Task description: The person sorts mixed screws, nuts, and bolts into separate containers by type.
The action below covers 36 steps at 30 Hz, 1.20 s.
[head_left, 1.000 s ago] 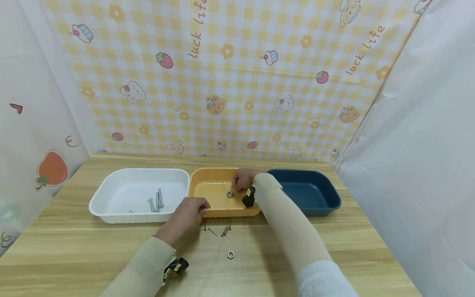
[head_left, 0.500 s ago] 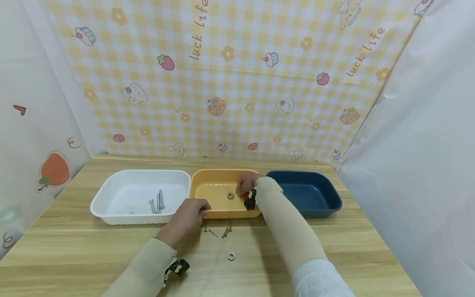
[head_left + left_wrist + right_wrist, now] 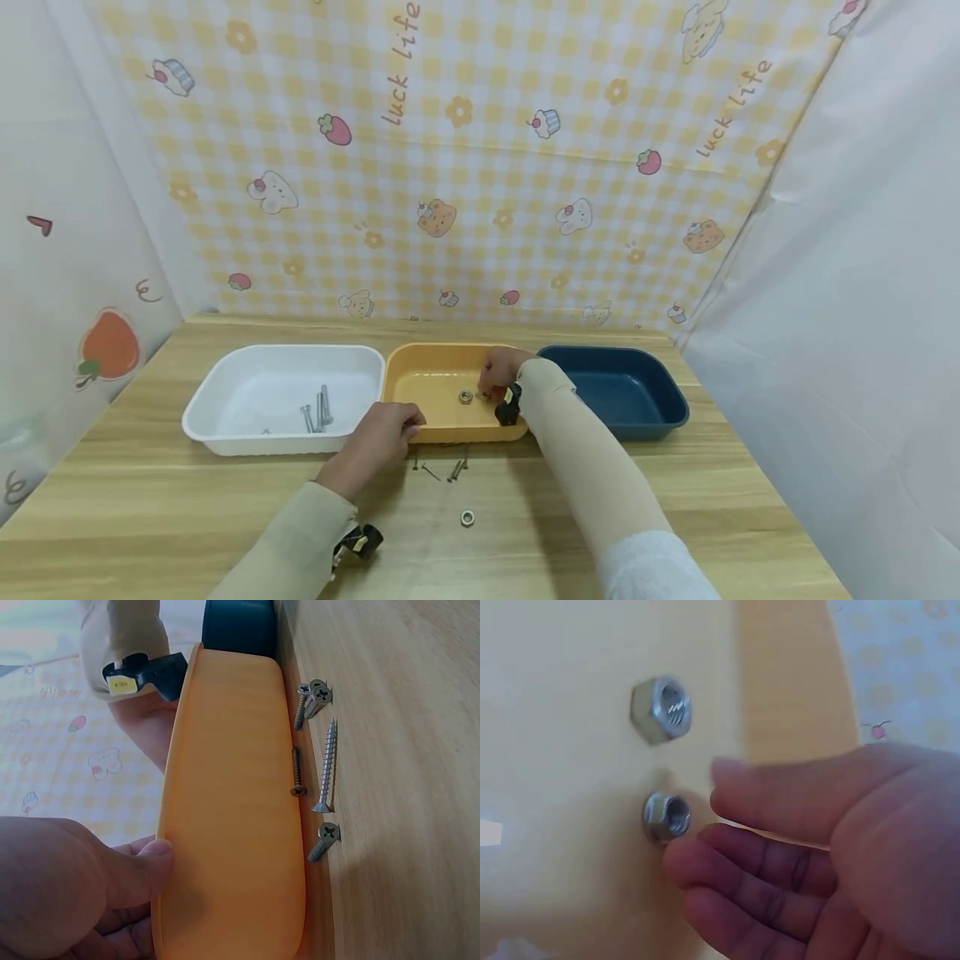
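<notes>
My left hand (image 3: 384,429) grips the front rim of the yellow tray (image 3: 232,787), thumb on the outer wall and fingers over the edge. Inside the tray my right hand (image 3: 501,369) reaches low, thumb and fingertips apart. Right at its fingertips in the right wrist view is a small flanged nut (image 3: 667,817), lying on the tray floor. Beside that lies a larger hex nut (image 3: 661,709). On the table before the tray are several countersunk screws (image 3: 327,769), and nearer still a loose hex nut (image 3: 467,518).
To the left stands a white tray (image 3: 281,446) with several long bolts (image 3: 321,408) in it. A dark blue tray (image 3: 611,392) adjoins the yellow one on the right. Behind the wooden table (image 3: 247,500) hangs a checked cloth (image 3: 480,167).
My right hand has shifted slightly to the right inside the yellow tray, and the flanged nut now shows beside its fingertips. My left hand has kept its grip on the rim.
</notes>
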### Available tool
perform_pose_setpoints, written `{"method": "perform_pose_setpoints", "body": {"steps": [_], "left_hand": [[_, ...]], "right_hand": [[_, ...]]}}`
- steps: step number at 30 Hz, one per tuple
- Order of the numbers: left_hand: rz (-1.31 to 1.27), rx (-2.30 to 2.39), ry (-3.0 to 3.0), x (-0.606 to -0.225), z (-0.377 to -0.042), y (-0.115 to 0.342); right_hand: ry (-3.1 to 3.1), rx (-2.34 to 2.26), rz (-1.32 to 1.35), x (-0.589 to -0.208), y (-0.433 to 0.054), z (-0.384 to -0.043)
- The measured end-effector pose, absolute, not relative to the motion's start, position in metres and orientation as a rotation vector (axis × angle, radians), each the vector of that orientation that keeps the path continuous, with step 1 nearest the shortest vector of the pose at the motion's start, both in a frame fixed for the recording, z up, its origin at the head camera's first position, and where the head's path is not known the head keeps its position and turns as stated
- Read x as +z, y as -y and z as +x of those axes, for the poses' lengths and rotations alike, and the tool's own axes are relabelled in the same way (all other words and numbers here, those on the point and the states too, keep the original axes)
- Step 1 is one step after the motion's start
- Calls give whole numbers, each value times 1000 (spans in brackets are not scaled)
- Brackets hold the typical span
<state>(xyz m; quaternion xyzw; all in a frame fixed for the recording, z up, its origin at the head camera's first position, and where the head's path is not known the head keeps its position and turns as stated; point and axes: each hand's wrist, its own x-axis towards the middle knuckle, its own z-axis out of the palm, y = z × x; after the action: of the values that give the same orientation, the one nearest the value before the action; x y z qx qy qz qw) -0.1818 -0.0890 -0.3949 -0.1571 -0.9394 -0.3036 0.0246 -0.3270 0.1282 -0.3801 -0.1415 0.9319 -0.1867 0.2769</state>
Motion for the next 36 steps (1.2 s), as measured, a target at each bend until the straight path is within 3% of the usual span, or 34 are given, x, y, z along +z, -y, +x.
{"method": "perform_pose_setpoints", "body": {"steps": [12, 19, 36], "left_hand": [[-502, -934, 2875, -388, -192, 87], [-508, -929, 2882, -387, -193, 88], [-485, -950, 2903, -394, -184, 89]], "right_hand": [[-2470, -623, -587, -342, -127, -314], [-2461, -564, -796, -329, -111, -285], [-2303, -586, -1132, -347, -102, -219]]}}
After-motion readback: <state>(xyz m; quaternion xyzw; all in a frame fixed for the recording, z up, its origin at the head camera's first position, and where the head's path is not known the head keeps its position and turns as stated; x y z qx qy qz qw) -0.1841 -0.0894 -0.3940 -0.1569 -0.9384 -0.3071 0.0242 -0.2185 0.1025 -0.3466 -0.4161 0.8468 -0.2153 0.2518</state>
